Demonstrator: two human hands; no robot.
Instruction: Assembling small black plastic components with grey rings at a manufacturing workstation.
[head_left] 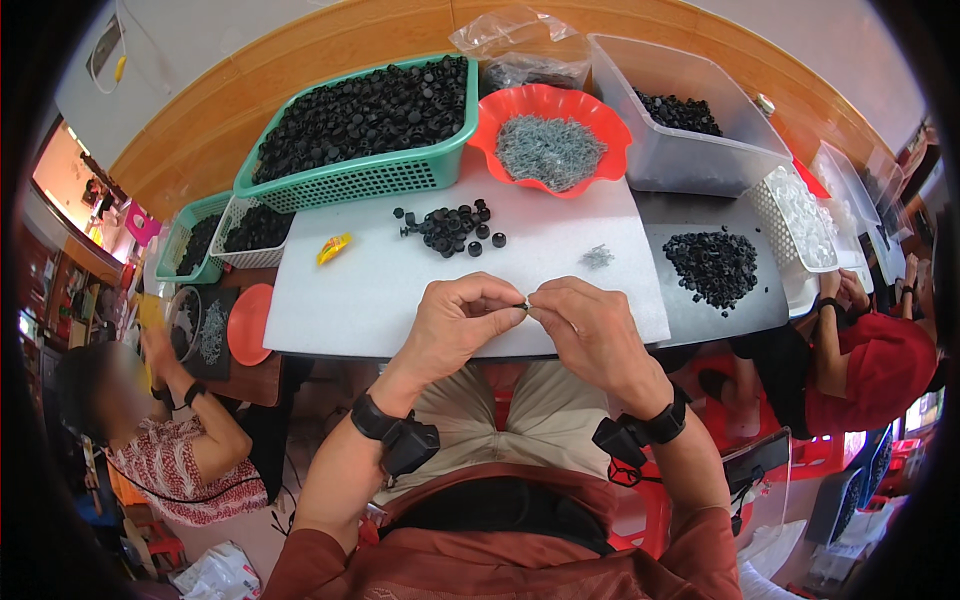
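Observation:
My left hand (460,318) pinches a small black plastic part (520,306) between thumb and fingertips, above the near side of a white foam sheet (330,290). Against it, my right hand (590,325) brings its own thumb and fingers together; whatever lies between them is too small to make out. Beyond my hands, a loose pile of black round caps (452,228) sits on the foam. To the right of that pile is a little heap of thin grey metal pins or screws (597,256).
A green basket (400,172) of black caps, a red scalloped bowl (480,120) of metal pins or screws and a clear bin (690,165) stand behind. Small black parts (712,268) lie on a dark board at right. A yellow wrapper (334,248) lies left. People sit at both sides.

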